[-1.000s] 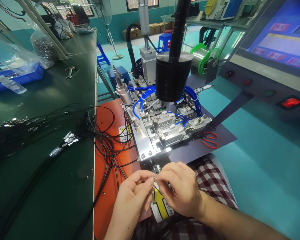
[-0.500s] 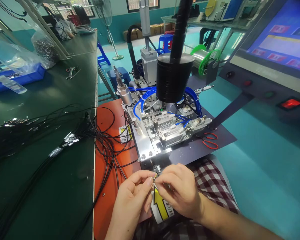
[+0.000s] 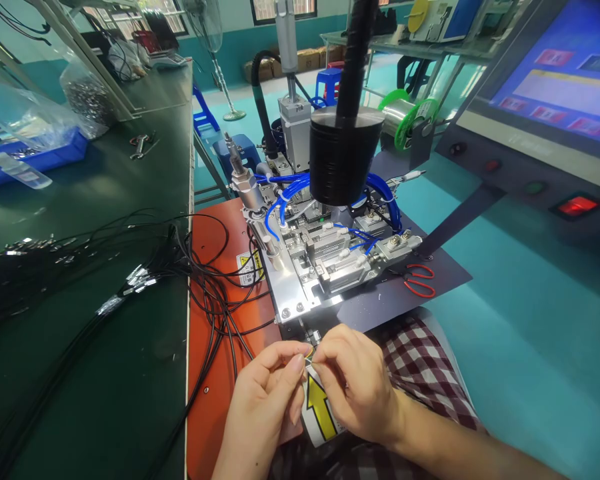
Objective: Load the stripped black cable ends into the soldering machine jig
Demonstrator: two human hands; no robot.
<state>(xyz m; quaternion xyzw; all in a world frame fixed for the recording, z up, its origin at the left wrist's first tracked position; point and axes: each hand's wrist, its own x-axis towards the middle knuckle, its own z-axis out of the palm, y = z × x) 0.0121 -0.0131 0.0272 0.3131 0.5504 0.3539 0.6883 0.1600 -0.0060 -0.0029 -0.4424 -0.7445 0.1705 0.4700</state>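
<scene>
My left hand point(image 3: 270, 383) pinches the thin wires point(image 3: 309, 358) between thumb and forefinger; a yellowish and a whitish strand show. From the other side my right hand point(image 3: 356, 383) is closed at the same wires, its thumb and forefinger pressed together. Both hands are close together above a label with a yellow arrow point(image 3: 321, 407). Just beyond the fingertips is a small metal fixture point(image 3: 313, 335) at the front of the metal machine point(image 3: 330, 260). Where the wires lead is hidden behind my fingers.
Black cables point(image 3: 220, 300) loop over the orange board point(image 3: 207, 413) on the left, bundled across the dark green table point(image 3: 130, 373). Red-handled pliers point(image 3: 420, 280) lie right of the machine. A black nozzle point(image 3: 347, 157) hangs above it. A control screen point(image 3: 555, 87) stands at the right.
My right hand has shifted slightly, turning its fingers at the wires and covering more of the arrow label's right side. My left hand keeps its pinch nearly still.
</scene>
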